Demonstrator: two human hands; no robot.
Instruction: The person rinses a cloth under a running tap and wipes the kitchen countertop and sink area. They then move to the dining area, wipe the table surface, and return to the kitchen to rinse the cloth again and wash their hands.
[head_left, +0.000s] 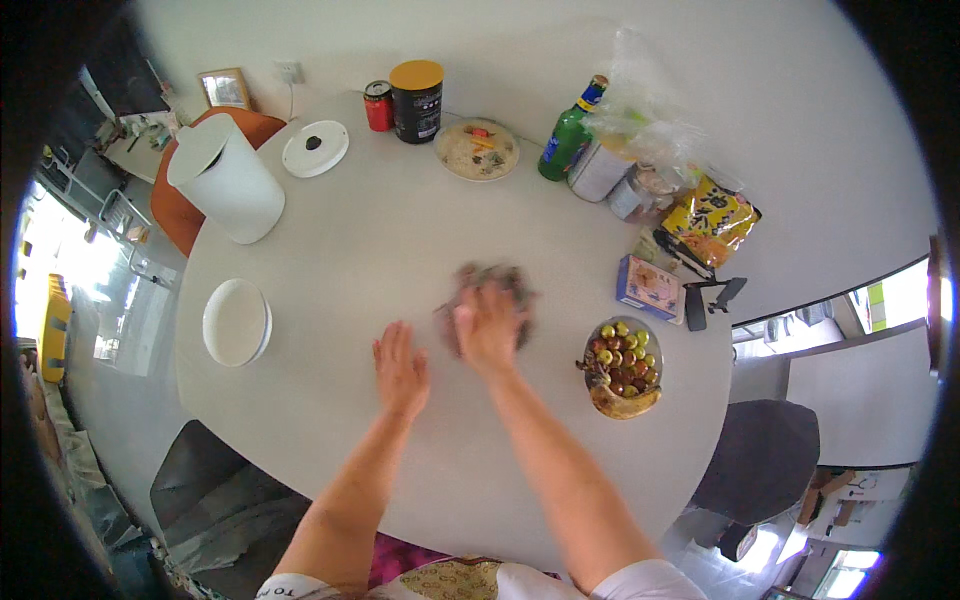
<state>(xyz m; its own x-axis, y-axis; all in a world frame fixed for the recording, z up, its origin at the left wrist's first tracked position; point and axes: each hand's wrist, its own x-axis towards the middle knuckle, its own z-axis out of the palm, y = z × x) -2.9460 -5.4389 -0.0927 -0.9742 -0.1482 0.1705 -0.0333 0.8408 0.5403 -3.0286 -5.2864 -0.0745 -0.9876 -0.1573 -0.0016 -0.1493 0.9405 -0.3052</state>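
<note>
My right hand (489, 326) presses down on a crumpled dark cloth (517, 280) on the white table (337, 262). Cloth and fingers are motion-blurred, and the hand hides much of the cloth's middle. To the left of it, my left hand (398, 367) rests palm down on the bare tabletop. It holds nothing, and its thumb stands a little apart from the fingers.
At the left stand a white bowl (237, 322), a white lidless bin (232, 184) and a round lid (316, 148). Along the back are a red can (379, 106), a black canister (417, 105), a plate of food (461, 154) and a green bottle (564, 142). A fruit bowl (655, 345) and box (649, 286) sit right.
</note>
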